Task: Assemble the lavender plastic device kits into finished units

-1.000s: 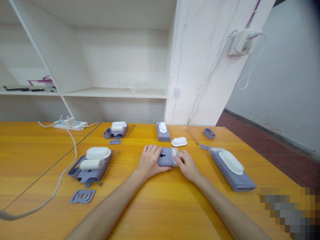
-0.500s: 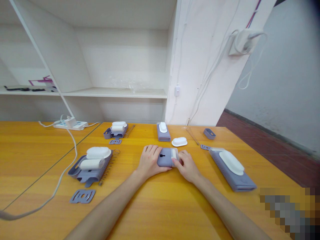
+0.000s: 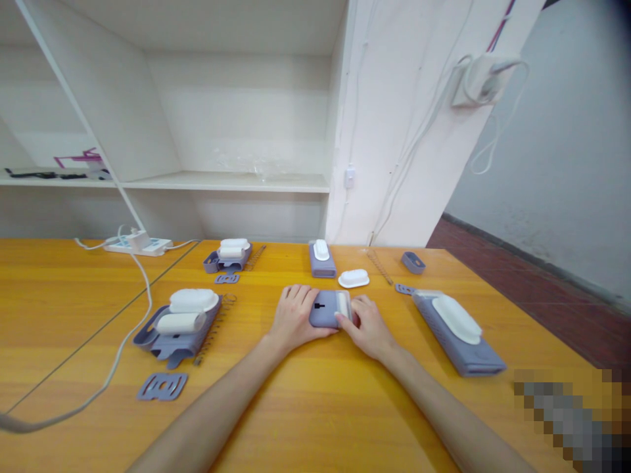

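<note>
A purple-grey plastic case [image 3: 325, 314] lies on its side on the table in front of me, with a small black mark on its face. At its right end a white part [image 3: 342, 303] shows through what looks like a clear edge. My left hand [image 3: 296, 314] is wrapped round the left end, fingers over the back and thumb along the front. My right hand [image 3: 365, 323] grips the right end, its thumb pressed on the face by the white part and its fingers curled behind. Just beyond lies a white oval piece [image 3: 353, 278].
Similar cases lie at the left [image 3: 182, 345], back left, back middle [image 3: 323, 268] and right [image 3: 461, 341], with white pieces on them. Springs [image 3: 211, 332], flat slotted plates [image 3: 162, 386] and an end cap [image 3: 413, 263] lie around. A white cable [image 3: 140, 328] runs from a power strip [image 3: 140, 244].
My right thumb has shifted slightly left on the case's face. The case and my left hand stay in nearly the same place.
</note>
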The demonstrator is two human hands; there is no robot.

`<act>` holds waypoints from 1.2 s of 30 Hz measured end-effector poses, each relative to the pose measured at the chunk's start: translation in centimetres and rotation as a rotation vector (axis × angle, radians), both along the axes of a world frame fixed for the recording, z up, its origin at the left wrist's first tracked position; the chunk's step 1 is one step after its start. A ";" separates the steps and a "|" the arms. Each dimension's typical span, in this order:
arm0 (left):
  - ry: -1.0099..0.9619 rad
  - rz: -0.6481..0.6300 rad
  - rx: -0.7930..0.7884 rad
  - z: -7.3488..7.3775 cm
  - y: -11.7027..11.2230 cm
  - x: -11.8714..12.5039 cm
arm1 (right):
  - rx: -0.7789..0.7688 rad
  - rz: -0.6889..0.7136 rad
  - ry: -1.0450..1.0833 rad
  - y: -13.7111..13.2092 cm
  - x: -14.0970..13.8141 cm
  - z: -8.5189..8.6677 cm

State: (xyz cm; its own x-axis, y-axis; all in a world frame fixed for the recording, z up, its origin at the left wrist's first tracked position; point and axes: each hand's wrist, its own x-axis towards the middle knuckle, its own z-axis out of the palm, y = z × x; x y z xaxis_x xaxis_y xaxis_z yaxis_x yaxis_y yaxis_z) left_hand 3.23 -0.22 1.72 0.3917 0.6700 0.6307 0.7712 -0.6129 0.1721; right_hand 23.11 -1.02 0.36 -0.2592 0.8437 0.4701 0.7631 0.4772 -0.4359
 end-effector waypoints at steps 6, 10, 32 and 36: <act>0.003 -0.002 0.005 -0.1 0.0 0.0 | -0.001 -0.010 -0.008 0.0 0.1 -0.1; 0.000 -0.003 0.005 -0.1 0.1 0.0 | -0.004 -0.003 0.014 0.2 0.1 -0.2; -0.001 -0.005 -0.020 0.1 0.2 0.1 | -0.004 -0.019 0.038 0.6 0.2 -0.6; 0.005 -0.001 -0.027 0.1 0.2 0.1 | -0.008 -0.018 0.037 0.7 0.2 -0.6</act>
